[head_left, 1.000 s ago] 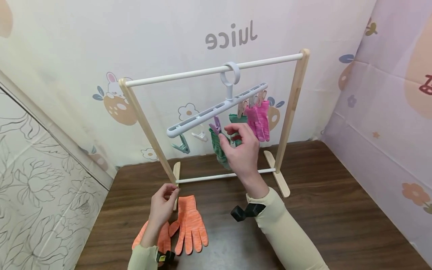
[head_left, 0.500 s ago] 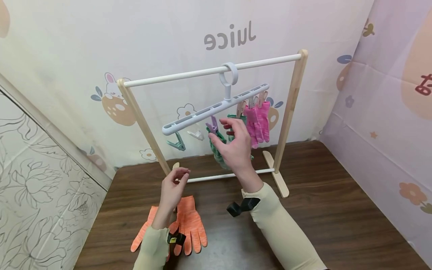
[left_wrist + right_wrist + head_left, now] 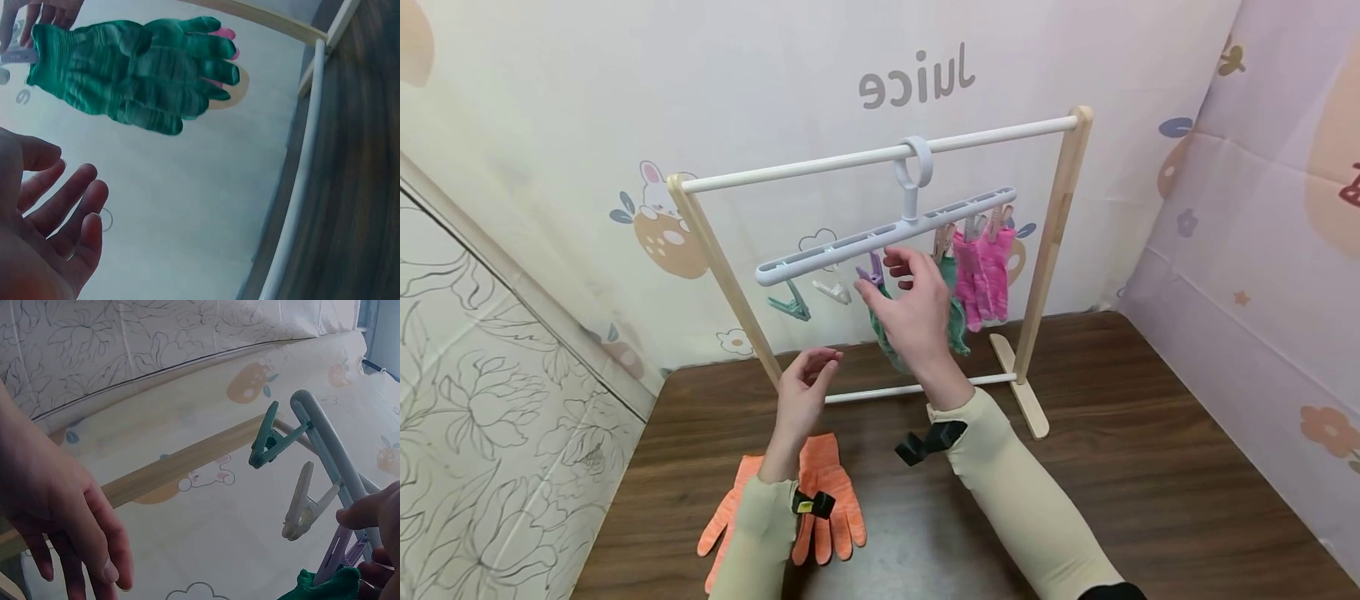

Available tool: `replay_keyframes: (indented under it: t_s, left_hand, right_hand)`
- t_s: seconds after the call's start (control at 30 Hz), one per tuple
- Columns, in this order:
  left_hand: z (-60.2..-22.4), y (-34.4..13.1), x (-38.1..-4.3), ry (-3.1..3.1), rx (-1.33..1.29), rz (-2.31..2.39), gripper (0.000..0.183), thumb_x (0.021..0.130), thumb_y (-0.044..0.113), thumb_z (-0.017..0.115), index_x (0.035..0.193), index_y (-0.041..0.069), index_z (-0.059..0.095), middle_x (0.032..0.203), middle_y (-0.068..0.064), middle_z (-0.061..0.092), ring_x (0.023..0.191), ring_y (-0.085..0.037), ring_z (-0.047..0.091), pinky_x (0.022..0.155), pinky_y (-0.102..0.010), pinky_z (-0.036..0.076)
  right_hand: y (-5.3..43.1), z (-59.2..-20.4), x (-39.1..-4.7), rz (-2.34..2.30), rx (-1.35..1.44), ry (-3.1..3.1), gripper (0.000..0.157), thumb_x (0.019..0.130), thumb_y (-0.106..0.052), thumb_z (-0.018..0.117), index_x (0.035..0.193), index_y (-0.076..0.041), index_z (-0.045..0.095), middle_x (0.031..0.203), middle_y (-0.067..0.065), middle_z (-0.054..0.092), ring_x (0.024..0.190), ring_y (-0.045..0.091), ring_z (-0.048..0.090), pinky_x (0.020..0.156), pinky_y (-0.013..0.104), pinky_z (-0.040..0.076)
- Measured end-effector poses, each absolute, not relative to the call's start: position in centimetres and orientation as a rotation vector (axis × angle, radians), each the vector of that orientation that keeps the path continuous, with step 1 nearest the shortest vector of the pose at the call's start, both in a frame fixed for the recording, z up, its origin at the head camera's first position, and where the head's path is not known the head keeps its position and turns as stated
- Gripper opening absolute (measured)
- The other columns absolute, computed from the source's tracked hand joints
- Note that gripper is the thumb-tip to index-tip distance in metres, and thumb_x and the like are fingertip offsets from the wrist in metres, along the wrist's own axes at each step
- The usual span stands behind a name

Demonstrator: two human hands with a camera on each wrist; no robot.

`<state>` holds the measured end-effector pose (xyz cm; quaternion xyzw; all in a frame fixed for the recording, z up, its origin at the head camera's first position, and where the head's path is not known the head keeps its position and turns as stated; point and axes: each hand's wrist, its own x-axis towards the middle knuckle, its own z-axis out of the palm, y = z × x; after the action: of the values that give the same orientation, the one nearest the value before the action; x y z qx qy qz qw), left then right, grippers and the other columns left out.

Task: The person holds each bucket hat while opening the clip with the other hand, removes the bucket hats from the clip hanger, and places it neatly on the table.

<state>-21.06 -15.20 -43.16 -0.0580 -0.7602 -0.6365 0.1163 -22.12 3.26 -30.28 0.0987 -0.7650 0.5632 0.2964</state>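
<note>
A pale grey clip hanger (image 3: 850,247) hangs from the white bar of a drying rack. My right hand (image 3: 913,312) is at its middle, thumb and bent fingers apart beside a purple clothespin (image 3: 334,553); I see no firm pinch on it. Green knit gloves (image 3: 131,75) dangle below that clothespin, partly hidden by the hand in the head view. Lower and to the left, my left hand (image 3: 801,396) hovers with loosely bent fingers and nothing in them. On the hanger's left half are a teal clothespin (image 3: 265,440) and a white clothespin (image 3: 300,506), both without a glove.
Pink gloves (image 3: 985,283) hang clipped at the hanger's right end. Orange gloves (image 3: 842,500) lie on the dark wooden table (image 3: 1150,467) under the left forearm. The rack's wooden posts (image 3: 1056,242) and lower white bar (image 3: 880,393) surround the work area.
My left hand has risen and moved right, away from over the orange gloves. The right hand has shifted slightly up and left. The hanger has turned a little, its left end swinging left.
</note>
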Motion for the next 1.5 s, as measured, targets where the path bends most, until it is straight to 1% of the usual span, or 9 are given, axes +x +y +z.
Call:
replay_keyframes:
  t_s: [0.2, 0.37, 0.5, 0.6, 0.7, 0.93, 1.03, 1.2, 1.5]
  left_hand:
    - [-43.0, -14.5, -21.3, -2.196, -0.201, -1.879, 0.019, 0.097, 0.013, 0.066, 0.114, 0.004, 0.068, 0.118, -0.018, 0.073, 0.109, -0.028, 0.068, 0.086, -0.016, 0.052]
    - [-43.4, -14.3, -21.3, -2.173, -0.201, -1.906, 0.018, 0.098, 0.011, 0.065, 0.113, 0.003, 0.068, 0.117, -0.02, 0.072, 0.105, -0.03, 0.07, 0.085, -0.017, 0.054]
    - [-43.4, -14.3, -21.2, -2.161, -0.194, -1.921, 0.018, 0.098, 0.011, 0.065, 0.114, 0.002, 0.067, 0.118, -0.02, 0.072, 0.103, -0.025, 0.071, 0.086, -0.018, 0.054]
    - [-43.4, -14.4, -21.1, -2.163, -0.18, -1.923, 0.019, 0.098, 0.012, 0.065, 0.114, 0.002, 0.067, 0.118, -0.02, 0.072, 0.099, -0.013, 0.071, 0.087, -0.017, 0.054]
    - [-43.3, -14.4, -21.0, -2.163, -0.177, -1.925, 0.02, 0.098, 0.013, 0.066, 0.114, 0.002, 0.067, 0.119, -0.02, 0.072, 0.097, -0.007, 0.071, 0.088, -0.017, 0.054]
    - [-43.3, -14.2, -21.2, -2.137, -0.237, -1.954, 0.02, 0.098, 0.011, 0.065, 0.114, -0.001, 0.066, 0.118, -0.025, 0.071, 0.097, -0.007, 0.071, 0.088, -0.018, 0.055]
    - [-43.1, -14.0, -21.2, -2.13, -0.256, -1.973, 0.021, 0.098, 0.011, 0.065, 0.115, -0.001, 0.065, 0.118, -0.026, 0.07, 0.097, -0.009, 0.071, 0.088, -0.018, 0.055]
    - [-42.7, -13.6, -21.3, -2.111, -0.276, -2.044, 0.023, 0.099, 0.011, 0.064, 0.118, -0.001, 0.064, 0.121, -0.027, 0.069, 0.104, -0.022, 0.071, 0.093, -0.023, 0.056]
    - [-41.8, -12.6, -22.1, -2.088, -0.248, -2.042, 0.03, 0.096, 0.012, 0.068, 0.124, 0.003, 0.062, 0.129, -0.022, 0.067, 0.118, -0.031, 0.064, 0.095, -0.021, 0.051]
  right_hand:
    - [2.5, -30.4, -22.9, 1.559, 0.208, -2.057, 0.051, 0.082, -0.029, 0.084, 0.123, -0.007, 0.063, 0.113, 0.011, 0.067, 0.107, 0.026, 0.063, 0.092, 0.043, 0.053]
    - [2.1, -30.6, -23.5, 1.569, 0.222, -2.046, 0.044, 0.085, -0.026, 0.082, 0.12, -0.006, 0.065, 0.11, 0.013, 0.071, 0.101, 0.026, 0.067, 0.09, 0.045, 0.056]
    - [2.2, -30.7, -23.6, 1.55, 0.247, -2.011, 0.038, 0.085, -0.022, 0.081, 0.116, -0.004, 0.067, 0.108, 0.014, 0.072, 0.096, 0.027, 0.069, 0.087, 0.047, 0.059]
    - [2.4, -30.9, -23.4, 1.541, 0.249, -2.004, 0.037, 0.086, -0.021, 0.081, 0.116, -0.003, 0.068, 0.108, 0.014, 0.072, 0.096, 0.026, 0.069, 0.084, 0.044, 0.061]
    - [2.6, -31.0, -23.1, 1.54, 0.236, -2.001, 0.037, 0.086, -0.022, 0.08, 0.116, -0.004, 0.068, 0.109, 0.014, 0.071, 0.097, 0.026, 0.069, 0.082, 0.042, 0.062]
    - [3.2, -31.4, -22.6, 1.559, 0.242, -1.986, 0.036, 0.086, -0.022, 0.08, 0.116, -0.005, 0.068, 0.108, 0.012, 0.07, 0.097, 0.024, 0.068, 0.081, 0.041, 0.062]
    - [3.4, -31.5, -22.3, 1.563, 0.247, -1.973, 0.036, 0.086, -0.023, 0.08, 0.116, -0.006, 0.068, 0.108, 0.011, 0.071, 0.097, 0.023, 0.068, 0.08, 0.04, 0.061]
    - [3.7, -31.4, -21.9, 1.551, 0.26, -1.979, 0.037, 0.086, -0.024, 0.081, 0.117, -0.007, 0.068, 0.108, 0.01, 0.071, 0.097, 0.022, 0.068, 0.078, 0.037, 0.06]
    - [4.2, -31.1, -21.3, 1.564, 0.277, -1.996, 0.037, 0.087, -0.023, 0.081, 0.119, -0.008, 0.068, 0.109, 0.01, 0.071, 0.097, 0.021, 0.067, 0.076, 0.028, 0.057]
